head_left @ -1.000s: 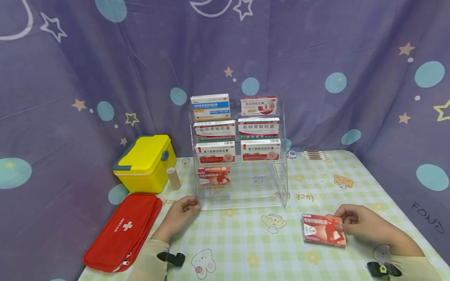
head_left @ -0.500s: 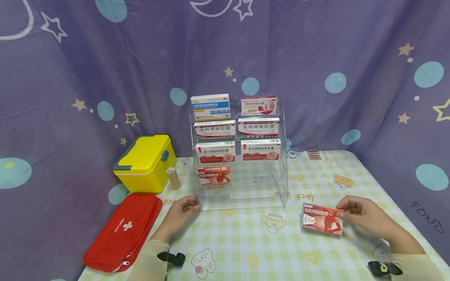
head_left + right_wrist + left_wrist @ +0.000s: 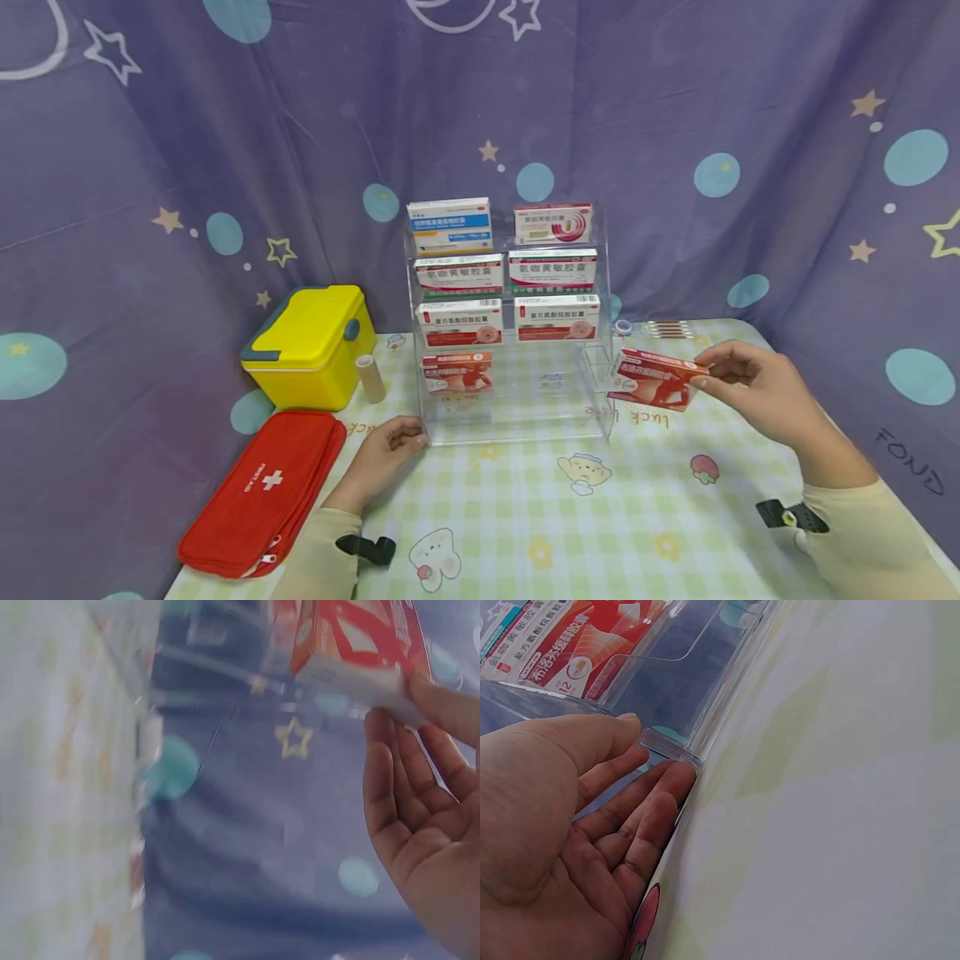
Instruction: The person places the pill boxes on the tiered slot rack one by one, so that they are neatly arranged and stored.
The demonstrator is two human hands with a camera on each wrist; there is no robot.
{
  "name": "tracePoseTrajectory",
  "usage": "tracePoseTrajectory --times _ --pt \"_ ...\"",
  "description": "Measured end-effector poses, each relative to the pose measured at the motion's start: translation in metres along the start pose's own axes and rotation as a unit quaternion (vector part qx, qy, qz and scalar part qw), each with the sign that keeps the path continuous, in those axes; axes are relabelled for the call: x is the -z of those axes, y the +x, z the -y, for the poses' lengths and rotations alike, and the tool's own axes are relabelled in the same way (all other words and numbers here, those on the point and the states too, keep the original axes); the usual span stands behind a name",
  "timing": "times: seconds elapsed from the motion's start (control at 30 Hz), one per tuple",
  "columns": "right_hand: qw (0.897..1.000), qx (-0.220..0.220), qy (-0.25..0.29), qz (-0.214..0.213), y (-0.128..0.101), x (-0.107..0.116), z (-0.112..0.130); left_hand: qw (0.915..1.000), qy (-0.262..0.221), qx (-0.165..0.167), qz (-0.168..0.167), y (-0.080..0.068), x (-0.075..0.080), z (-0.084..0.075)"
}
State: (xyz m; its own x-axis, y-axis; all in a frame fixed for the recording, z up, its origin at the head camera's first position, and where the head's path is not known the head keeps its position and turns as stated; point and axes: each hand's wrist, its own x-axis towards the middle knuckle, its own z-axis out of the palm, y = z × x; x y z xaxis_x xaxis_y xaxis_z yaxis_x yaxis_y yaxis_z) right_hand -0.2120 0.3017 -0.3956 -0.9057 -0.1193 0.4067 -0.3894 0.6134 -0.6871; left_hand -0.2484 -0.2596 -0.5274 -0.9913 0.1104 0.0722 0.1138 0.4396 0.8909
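While your hands work at its front, the checked tablecloth [image 3: 525, 517] spreads under everything, with the star-printed purple curtain [image 3: 225, 125] hanging behind it. On the cloth's left edge lies the red first-aid pouch [image 3: 262, 496], and behind that stands the yellow case [image 3: 309, 346] with a small beige roll [image 3: 370, 380] upright just beside it. At the middle stands the clear acrylic rack [image 3: 600, 392], its upper tiers filled with medicine boxes and its bottom tier holding one red box [image 3: 457, 372] on the left.

Your left hand [image 3: 384, 454] rests on the cloth with relaxed fingers [image 3: 656, 791] touching the rack's front left corner; it grips nothing. Your right hand [image 3: 757, 392] is raised above the table, pinching the red medicine box [image 3: 654, 378] by its right end between thumb and fingertips. That box hangs in the air, slightly tilted, just beside the rack's right wall and level with the bottom tier; from the blurred right wrist view it seems not to touch the rack, though you cannot be sure. Behind the rack's right side lie a small tape roll [image 3: 623, 327] and a row of thin brown strips [image 3: 670, 330].
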Motion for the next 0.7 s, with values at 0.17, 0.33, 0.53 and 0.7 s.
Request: tracePoseTrajectory --times 0.17,0.33,0.53,0.7 --pt "0.999 0.023 -0.017 -0.015 0.029 -0.021 0.027 1.0000 -0.004 0.002 0.001 0.000 0.001 0.000" --pt "0.999 0.037 -0.021 -0.013 0.051 -0.043 0.049 0.9999 -0.008 0.006 0.004 -0.001 0.001 -0.001" --pt "0.998 0.045 -0.032 -0.007 0.069 -0.070 0.058 0.9999 -0.003 0.012 -0.007 0.000 -0.002 -0.003" --pt "0.996 0.060 -0.060 -0.029 0.078 -0.088 0.055 0.9996 0.000 0.024 -0.014 -0.003 -0.004 -0.012"
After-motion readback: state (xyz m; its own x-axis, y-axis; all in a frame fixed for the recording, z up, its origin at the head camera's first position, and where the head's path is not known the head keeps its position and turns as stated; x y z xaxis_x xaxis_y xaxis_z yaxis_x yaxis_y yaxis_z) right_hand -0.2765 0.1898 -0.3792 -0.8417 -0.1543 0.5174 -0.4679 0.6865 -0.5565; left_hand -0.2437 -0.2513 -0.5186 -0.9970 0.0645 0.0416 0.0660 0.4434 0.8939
